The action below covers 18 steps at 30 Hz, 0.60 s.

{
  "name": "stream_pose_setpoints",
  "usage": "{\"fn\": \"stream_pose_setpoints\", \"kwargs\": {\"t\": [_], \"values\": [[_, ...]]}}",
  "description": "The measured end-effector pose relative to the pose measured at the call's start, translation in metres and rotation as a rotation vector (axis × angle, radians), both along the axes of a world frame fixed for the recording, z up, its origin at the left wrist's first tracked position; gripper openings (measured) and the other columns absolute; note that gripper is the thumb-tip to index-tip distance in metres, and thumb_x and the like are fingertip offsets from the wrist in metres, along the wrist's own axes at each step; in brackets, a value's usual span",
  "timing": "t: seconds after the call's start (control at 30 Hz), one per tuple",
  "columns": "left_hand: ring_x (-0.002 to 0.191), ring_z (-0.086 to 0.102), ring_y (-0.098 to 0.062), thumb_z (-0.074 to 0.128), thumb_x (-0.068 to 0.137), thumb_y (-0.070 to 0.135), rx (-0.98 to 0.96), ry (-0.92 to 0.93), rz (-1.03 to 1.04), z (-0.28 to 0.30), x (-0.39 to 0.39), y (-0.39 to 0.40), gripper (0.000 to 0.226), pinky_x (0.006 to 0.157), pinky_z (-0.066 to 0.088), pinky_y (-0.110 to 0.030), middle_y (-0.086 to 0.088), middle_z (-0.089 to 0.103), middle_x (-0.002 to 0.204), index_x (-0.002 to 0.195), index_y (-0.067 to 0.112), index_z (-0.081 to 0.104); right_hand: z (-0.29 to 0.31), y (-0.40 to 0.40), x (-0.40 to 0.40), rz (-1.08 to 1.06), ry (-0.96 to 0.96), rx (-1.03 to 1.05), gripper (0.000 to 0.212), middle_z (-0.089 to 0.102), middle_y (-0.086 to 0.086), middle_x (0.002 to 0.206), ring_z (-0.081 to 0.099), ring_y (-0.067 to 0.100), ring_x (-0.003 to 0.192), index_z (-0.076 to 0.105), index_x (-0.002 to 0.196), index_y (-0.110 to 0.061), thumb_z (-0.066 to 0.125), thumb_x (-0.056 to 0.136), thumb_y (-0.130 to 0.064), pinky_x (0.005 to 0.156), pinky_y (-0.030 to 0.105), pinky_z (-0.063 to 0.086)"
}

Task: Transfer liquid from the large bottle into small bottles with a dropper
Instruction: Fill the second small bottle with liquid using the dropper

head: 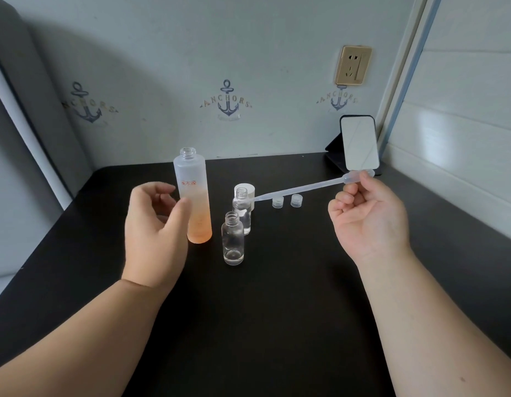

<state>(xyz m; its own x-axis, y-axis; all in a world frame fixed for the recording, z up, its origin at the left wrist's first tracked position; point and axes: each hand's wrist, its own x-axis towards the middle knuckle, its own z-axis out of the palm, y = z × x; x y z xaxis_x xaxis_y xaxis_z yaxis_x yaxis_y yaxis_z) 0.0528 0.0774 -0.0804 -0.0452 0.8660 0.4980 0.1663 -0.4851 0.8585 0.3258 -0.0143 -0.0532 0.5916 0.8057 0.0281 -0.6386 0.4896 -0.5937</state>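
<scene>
Left hand [155,230]: raised, palm inward, fingers loosely curled, holding nothing.
Right hand [368,216]: raised, fingertips pinching, remaining fingers curled.

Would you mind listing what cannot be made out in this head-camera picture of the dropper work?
- Liquid inside the dropper: the tube is translucent and too thin to tell.
- Whether the dropper tip is inside the far small bottle or just above its mouth: too small.
- White cap: partly hidden behind that bottle.
- Left hand touching the large bottle: the thumb overlaps it, contact unclear.
</scene>
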Motion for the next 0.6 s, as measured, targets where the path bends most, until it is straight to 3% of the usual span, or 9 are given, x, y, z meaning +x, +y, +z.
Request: {"fn": "stream_pose_setpoints", "kwargs": {"t": [0.1,0.17,0.3,0.47,0.53,0.6], "values": [[0.098,0.059,0.012,0.071,0.083,0.045,-0.113,0.097,-0.1,-0.004,0.003,0.009,0.054,0.073,0.046,-0.013,0.022,0.058,0.114,0.131,0.043,0.046,0.0,0.001,-0.001,0.009,0.001,-0.015,0.012,0.058,0.0,0.07,0.049,0.012,0.057,0.07,0.088,-0.007,0.061,0.095,-0.013,0.055,0.021,0.042],[0.098,0.059,0.012,0.071,0.089,0.045,-0.168,0.194,-0.129,-0.008,0.007,0.013,0.06,0.075,0.043,-0.013,0.028,0.058,0.113,0.141,0.039,0.042,0.001,0.001,-0.002,0.005,0.007,-0.021,0.016,0.059,0.001,0.069,0.05,0.012,0.056,0.072,0.085,-0.007,0.061,0.095,-0.012,0.054,0.021,0.042],[0.084,0.059,0.009,0.068,0.092,0.046,-0.196,0.293,-0.063,-0.01,0.01,0.016,0.038,0.066,0.039,-0.013,0.027,0.06,0.096,0.125,0.041,0.051,0.001,0.002,-0.003,0.008,-0.005,-0.021,0.023,0.06,0.0,0.07,0.053,0.012,0.056,0.075,0.079,-0.008,0.062,0.097,-0.011,0.054,0.021,0.045],[0.088,0.059,0.016,0.073,0.09,0.036,-0.159,0.237,-0.114,-0.006,0.007,0.011,0.03,0.056,0.046,-0.008,0.038,0.061,0.095,0.102,0.054,0.052,-0.001,0.003,-0.003,0.022,-0.028,0.019,0.028,0.061,-0.001,0.07,0.057,0.011,0.059,0.08,0.076,-0.008,0.063,0.098,-0.014,0.059,0.02,0.047],[0.088,0.059,0.015,0.073,0.089,0.034,-0.135,0.254,-0.126,-0.003,0.007,0.007,0.037,0.062,0.049,-0.013,0.041,0.059,0.097,0.096,0.063,0.051,-0.001,0.003,-0.002,0.018,-0.019,0.035,0.029,0.062,-0.001,0.07,0.057,0.01,0.06,0.08,0.074,-0.01,0.064,0.098,-0.016,0.06,0.02,0.048],[0.087,0.063,0.004,0.074,0.088,0.034,-0.126,0.288,-0.116,-0.002,0.008,0.005,0.043,0.072,0.053,-0.028,0.038,0.059,0.1,0.096,0.069,0.05,-0.002,0.003,-0.001,0.016,-0.007,0.044,0.03,0.063,-0.002,0.07,0.057,0.009,0.06,0.08,0.072,-0.011,0.065,0.097,-0.017,0.061,0.02,0.048]]}}
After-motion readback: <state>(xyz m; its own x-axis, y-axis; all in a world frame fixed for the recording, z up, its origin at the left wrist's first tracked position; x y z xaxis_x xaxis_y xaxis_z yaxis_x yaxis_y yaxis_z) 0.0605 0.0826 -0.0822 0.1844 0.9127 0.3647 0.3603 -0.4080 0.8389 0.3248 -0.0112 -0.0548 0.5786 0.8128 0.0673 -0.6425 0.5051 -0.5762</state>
